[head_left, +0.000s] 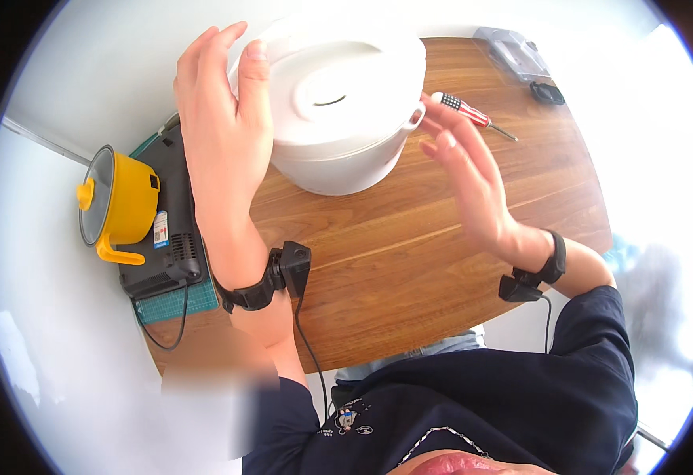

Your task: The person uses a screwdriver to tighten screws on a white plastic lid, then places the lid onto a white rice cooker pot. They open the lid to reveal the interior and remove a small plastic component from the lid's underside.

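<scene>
1. White lidded pot sat on the counter, between left grip and right grip.
2. Left grip: fingers extended, thumb spread apart, at the pot's left side. Not closed around anything; couldn't tell if it touched the pot.
3. Right grip: fingers loosely extended, thumb apart, fingertips at the pot's loop handle. Not closed; contact unclear.
4. Screwdriver lay just beyond right grip; clear plastic package farther out.
5. Yellow pot stood left of left grip, on a black vented device.
</scene>
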Demonstrator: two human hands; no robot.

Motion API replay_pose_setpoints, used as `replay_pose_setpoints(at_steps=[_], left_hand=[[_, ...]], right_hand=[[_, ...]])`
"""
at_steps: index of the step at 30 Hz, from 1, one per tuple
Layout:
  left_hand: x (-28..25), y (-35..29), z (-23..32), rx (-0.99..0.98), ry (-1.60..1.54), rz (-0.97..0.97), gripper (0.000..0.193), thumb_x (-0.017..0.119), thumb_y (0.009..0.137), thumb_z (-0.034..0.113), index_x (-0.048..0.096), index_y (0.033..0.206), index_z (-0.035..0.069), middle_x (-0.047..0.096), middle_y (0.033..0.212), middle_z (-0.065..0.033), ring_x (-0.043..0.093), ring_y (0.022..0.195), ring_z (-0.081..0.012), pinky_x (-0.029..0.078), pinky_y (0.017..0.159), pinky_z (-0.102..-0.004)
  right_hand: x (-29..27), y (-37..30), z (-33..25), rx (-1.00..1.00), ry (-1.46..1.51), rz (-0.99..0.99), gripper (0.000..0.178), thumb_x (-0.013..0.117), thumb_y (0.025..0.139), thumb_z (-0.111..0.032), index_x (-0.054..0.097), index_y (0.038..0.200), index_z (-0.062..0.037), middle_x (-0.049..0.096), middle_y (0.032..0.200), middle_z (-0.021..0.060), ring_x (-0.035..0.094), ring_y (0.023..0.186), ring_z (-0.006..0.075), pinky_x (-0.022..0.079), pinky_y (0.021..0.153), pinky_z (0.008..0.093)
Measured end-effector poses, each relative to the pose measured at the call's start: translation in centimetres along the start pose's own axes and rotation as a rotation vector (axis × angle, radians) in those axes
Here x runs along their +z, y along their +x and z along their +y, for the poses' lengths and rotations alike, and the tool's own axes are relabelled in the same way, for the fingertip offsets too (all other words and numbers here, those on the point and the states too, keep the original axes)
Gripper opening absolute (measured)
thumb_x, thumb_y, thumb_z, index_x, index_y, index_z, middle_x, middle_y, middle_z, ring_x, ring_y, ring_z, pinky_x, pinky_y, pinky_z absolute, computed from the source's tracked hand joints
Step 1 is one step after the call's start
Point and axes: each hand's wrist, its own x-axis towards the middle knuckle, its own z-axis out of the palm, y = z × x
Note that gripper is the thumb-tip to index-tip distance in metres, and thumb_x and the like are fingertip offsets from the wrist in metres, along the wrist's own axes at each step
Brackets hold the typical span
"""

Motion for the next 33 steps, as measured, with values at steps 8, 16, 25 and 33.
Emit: replay_pose_setpoints(at_steps=[8,16,25,33], left_hand=[[0.1,-1.0,0.6,0.194,-0.068,0.018,0.032,0.055,0.106,0.03,0.071,0.125,0.008,0.059,0.142,-0.0154,0.059,0.125,-0.0312,0.05,0.101,-0.0408],[3.1,-4.3,-3.1,-0.008,-0.346,0.229,0.054,0.037,0.11,0.04,0.057,0.14,-0.001,0.048,0.152,-0.0197,0.05,0.136,-0.0296,0.041,0.112,-0.044],[4.7,-4.3,-6.0,-0.191,-0.639,0.13,0.07,0.035,0.108,0.053,0.047,0.147,-0.004,0.05,0.149,-0.0205,0.053,0.134,-0.0287,0.044,0.113,-0.0409],[3.0,-1.6,-7.9,-0.357,-0.766,0.077,0.062,0.035,0.11,0.045,0.048,0.148,-0.003,0.055,0.149,-0.0183,0.054,0.135,-0.0279,0.047,0.113,-0.0415]], right_hand=[[-4.5,6.0,2.8,-0.07,0.018,0.171,0.044,0.044,0.111,-0.023,0.044,0.149,-0.0006,0.058,0.142,0.0131,0.054,0.131,0.0224,0.039,0.114,0.0384],[-3.4,14.1,5.4,-0.123,0.351,-0.087,0.065,0.031,0.114,-0.047,0.04,0.154,0.0031,0.045,0.158,0.0173,0.044,0.144,0.031,0.031,0.122,0.0437],[-0.2,10.0,5.6,-0.183,0.683,-0.108,0.057,0.033,0.115,-0.039,0.039,0.154,0.0014,0.051,0.15,0.0134,0.044,0.141,0.0239,0.034,0.12,0.0395],[-2.1,6.2,5.0,-0.352,-0.019,0.042,0.057,0.043,0.111,-0.037,0.041,0.152,0.0023,0.052,0.149,0.0169,0.049,0.138,0.0252,0.035,0.117,0.0411]])
